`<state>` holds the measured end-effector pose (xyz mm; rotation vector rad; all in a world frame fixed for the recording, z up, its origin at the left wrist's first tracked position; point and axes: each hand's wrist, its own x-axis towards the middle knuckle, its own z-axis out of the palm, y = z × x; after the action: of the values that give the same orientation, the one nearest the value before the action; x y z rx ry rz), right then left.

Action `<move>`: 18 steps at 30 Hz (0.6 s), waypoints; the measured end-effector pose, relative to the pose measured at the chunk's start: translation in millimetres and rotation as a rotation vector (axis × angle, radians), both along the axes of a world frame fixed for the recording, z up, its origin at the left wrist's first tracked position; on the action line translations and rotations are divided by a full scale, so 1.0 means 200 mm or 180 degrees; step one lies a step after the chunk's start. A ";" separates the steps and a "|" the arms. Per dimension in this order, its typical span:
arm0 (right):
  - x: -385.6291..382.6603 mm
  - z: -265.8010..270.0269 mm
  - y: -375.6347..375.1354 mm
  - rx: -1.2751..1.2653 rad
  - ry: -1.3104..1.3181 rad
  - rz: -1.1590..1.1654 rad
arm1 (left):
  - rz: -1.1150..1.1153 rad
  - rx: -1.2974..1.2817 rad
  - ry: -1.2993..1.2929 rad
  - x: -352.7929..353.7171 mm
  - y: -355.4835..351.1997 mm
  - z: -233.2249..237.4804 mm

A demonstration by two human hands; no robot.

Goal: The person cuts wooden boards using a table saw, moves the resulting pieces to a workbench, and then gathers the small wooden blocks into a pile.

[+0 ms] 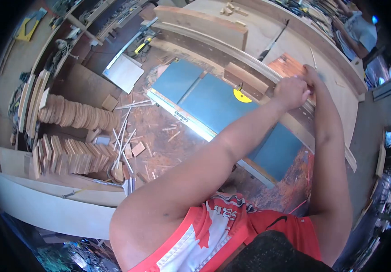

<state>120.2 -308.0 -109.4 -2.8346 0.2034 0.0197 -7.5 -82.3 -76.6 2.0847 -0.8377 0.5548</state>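
Note:
My left hand (291, 94) is closed in a fist above the long wooden fence beside the blue saw table (218, 102). Just beyond it, my right hand (311, 75) is curled at the edge of a reddish-brown wooden board (286, 64). The two hands are close together and overlap in view, so what lies between their fingers is hidden. A yellow disc-shaped part (242, 95) sits on the saw table near a wooden block (245, 78) along the fence.
A thick plank (200, 25) stands along the fence. Stacked wooden pieces (77, 113) and thin offcuts (125, 140) lie at the left. Sawdust covers the floor near the saw table. A pale panel (125, 72) lies past its far end. Another person (358, 34) is at the upper right.

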 end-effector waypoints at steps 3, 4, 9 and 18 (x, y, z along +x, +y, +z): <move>0.03 -0.02 -0.06 0.0427 0.0081 0.0021 | 0.0046 -0.0008 0.0180 -0.01 -0.01 0.01; 0.02 0.01 -0.06 0.0485 0.0154 0.0040 | 0.0074 0.0144 0.0370 -0.02 -0.01 0.03; 0.05 0.01 -0.07 0.0339 0.0233 0.0578 | 0.0285 0.0247 0.0438 -0.09 0.05 0.09; -0.18 0.19 0.09 0.0048 0.0048 0.0913 | 0.0109 -0.0822 -0.0269 -0.37 0.17 0.14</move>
<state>84.9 -289.9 -72.3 -2.8242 -0.2000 0.1034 -81.1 -48.2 -49.2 1.8531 -0.7369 0.7341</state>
